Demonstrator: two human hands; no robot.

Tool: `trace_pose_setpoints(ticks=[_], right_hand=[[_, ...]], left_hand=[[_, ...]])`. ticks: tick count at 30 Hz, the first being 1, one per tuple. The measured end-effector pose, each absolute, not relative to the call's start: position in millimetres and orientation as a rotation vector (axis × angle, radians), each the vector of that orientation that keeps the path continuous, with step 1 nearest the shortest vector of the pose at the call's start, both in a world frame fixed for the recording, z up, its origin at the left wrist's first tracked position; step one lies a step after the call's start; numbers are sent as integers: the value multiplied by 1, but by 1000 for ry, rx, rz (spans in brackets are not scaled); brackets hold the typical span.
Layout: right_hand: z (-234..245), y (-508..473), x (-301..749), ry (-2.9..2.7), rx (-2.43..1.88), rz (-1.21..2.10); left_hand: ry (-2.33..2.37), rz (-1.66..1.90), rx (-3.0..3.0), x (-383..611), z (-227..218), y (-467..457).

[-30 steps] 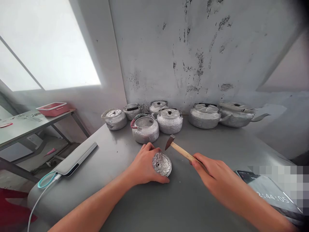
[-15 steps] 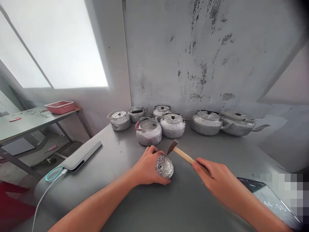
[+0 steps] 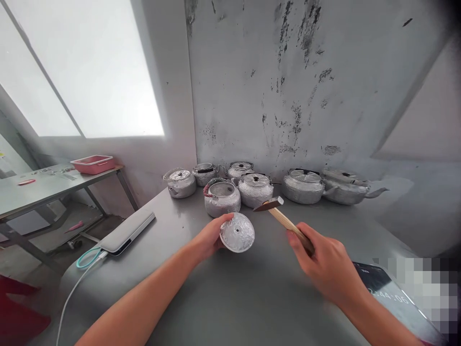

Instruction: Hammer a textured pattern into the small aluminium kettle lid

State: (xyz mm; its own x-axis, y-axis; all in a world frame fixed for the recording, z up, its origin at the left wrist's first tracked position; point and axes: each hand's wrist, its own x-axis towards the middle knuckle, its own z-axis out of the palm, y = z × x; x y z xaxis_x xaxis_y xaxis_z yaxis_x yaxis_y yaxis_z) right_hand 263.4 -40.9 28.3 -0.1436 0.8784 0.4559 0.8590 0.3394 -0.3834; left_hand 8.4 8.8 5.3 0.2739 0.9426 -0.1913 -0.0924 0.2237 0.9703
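Note:
A round, dented silver kettle lid [image 3: 237,238] with a small hole at its centre is held at its left edge by my left hand [image 3: 211,238]. Its broad face is turned toward me. My right hand [image 3: 322,259] is wrapped around the wooden handle of a hammer [image 3: 286,222]. The dark metal head of the hammer is up and to the right of the lid, apart from it. Just behind the lid stands an open silver kettle [image 3: 222,204] with a red and black wrapped handle.
Lidded kettles stand along the wall, among them one at the left [image 3: 181,187] and one at the right [image 3: 303,190]. A white power bank [image 3: 127,233] with a cable lies left. Beyond my right forearm is a phone [image 3: 392,293]. A side table holds a pink basket [image 3: 94,166].
My left hand has lifted and turned the lid so its face shows more fully. The hammer has risen slightly, and its head has swung to the right, away from the lid.

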Motion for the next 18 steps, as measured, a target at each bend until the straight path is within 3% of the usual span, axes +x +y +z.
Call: trace_pose_setpoints(ticks=[18], right_hand=[[14, -49, 244, -2076, -1382, -367]], left_hand=[[804, 849, 1106, 4, 16, 0]])
